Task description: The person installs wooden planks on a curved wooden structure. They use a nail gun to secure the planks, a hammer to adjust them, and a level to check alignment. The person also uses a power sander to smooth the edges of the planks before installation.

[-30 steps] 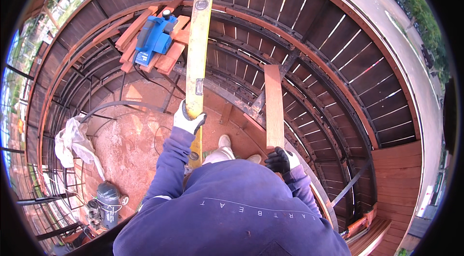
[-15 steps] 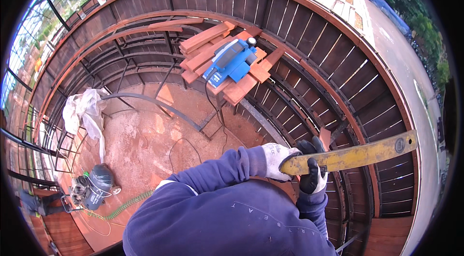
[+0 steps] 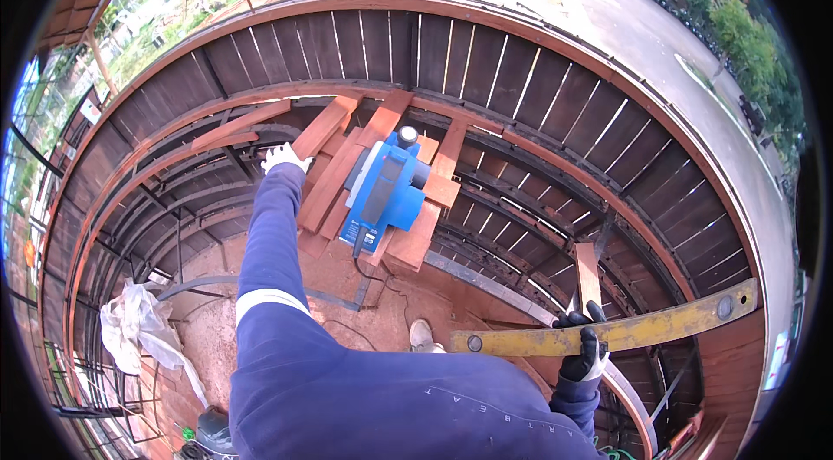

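Note:
My right hand (image 3: 583, 345), in a black and white glove, is closed round a long yellow spirit level (image 3: 646, 325) held crosswise at the lower right. A short piece of reddish wood (image 3: 587, 273) stands up just beyond that hand; I cannot tell whether my fingers also grip it. My left arm stretches forward, and my left hand (image 3: 285, 156), in a white glove, is at the near end of a reddish wooden board (image 3: 325, 128). Its fingers look spread, and their contact with the board is unclear. A blue electric planer (image 3: 386, 195) rests on the stacked boards (image 3: 334, 187) right of it.
A curved slatted wall (image 3: 486, 61) with tiered black metal frames (image 3: 186, 204) surrounds me. The planer's cord (image 3: 395, 286) hangs toward the reddish floor (image 3: 334, 325). White plastic sheeting (image 3: 143, 330) drapes at the left, above a dark compressor-like machine (image 3: 213, 432). My shoe (image 3: 423, 336) shows below.
My left hand has let go of the spirit level and reached forward left to the boards. The level remains in my right hand. My view has shifted, bringing the planer and boards nearer.

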`<state>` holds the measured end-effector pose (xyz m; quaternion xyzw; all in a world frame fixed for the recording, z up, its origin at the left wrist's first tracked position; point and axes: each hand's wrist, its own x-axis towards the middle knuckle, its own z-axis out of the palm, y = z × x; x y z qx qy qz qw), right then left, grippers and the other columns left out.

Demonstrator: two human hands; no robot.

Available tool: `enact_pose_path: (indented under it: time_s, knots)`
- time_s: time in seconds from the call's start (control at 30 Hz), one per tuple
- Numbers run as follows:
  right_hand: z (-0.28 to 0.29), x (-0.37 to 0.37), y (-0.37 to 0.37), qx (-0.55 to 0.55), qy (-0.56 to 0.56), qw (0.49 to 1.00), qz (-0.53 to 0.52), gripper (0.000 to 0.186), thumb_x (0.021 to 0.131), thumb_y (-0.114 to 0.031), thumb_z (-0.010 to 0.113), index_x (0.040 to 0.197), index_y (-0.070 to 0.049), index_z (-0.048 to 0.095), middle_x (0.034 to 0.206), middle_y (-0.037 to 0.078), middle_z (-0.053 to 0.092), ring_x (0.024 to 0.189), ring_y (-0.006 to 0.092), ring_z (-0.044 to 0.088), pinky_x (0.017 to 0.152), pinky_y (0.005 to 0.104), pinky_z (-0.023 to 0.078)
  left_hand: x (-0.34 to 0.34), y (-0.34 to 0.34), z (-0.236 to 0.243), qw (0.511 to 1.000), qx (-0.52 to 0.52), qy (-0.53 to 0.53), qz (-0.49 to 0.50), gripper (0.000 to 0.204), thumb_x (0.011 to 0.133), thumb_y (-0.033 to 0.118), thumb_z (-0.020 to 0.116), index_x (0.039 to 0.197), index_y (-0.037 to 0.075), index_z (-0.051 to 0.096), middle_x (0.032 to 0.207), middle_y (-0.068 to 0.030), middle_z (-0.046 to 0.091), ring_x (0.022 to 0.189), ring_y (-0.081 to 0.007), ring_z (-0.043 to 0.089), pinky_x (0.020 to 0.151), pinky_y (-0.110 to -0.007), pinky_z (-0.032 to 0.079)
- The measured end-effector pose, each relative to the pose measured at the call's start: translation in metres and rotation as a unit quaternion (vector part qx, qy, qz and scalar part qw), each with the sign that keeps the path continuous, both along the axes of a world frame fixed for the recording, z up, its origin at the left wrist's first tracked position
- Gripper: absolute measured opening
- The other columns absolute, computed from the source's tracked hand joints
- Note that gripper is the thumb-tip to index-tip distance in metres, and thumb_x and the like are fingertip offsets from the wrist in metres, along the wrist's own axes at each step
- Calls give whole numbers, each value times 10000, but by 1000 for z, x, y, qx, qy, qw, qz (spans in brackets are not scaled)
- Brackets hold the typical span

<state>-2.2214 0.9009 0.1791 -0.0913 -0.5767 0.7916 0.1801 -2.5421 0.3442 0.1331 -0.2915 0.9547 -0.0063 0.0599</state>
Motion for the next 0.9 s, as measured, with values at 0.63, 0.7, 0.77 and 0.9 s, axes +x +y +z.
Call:
enact_pose_path:
  time_s: [0.63,0.7,0.77,0.9]
  knots:
    - [13,207,157,-35,51,937,-343,498,875,-160,570,1302,77,473,918,168,670,851,271,671,794,385,554,102,86,70,875,80,462,-118,634,778,379,744,1284,56,542,1257,-170,595,1124,-332,584,974,-439,480]
    - [22,244,190,-17,72,927,-368,495,868,-108,551,1312,87,455,890,148,666,840,230,660,804,355,536,138,153,86,831,181,486,-201,609,775,331,748,1273,46,542,1237,-167,605,1107,-321,594,964,-428,486]
    - [28,284,221,12,62,912,-404,527,869,-126,549,1336,89,430,865,145,663,824,220,654,796,344,530,166,232,98,803,230,492,-244,598,773,308,750,1267,42,541,1227,-166,610,1098,-316,599,960,-423,489]
    - [29,360,272,59,55,890,-448,590,858,-120,587,1369,72,363,846,153,662,776,222,656,755,339,529,214,392,121,665,498,414,-372,559,768,218,758,1245,23,541,1190,-160,628,1065,-296,618,941,-403,500]
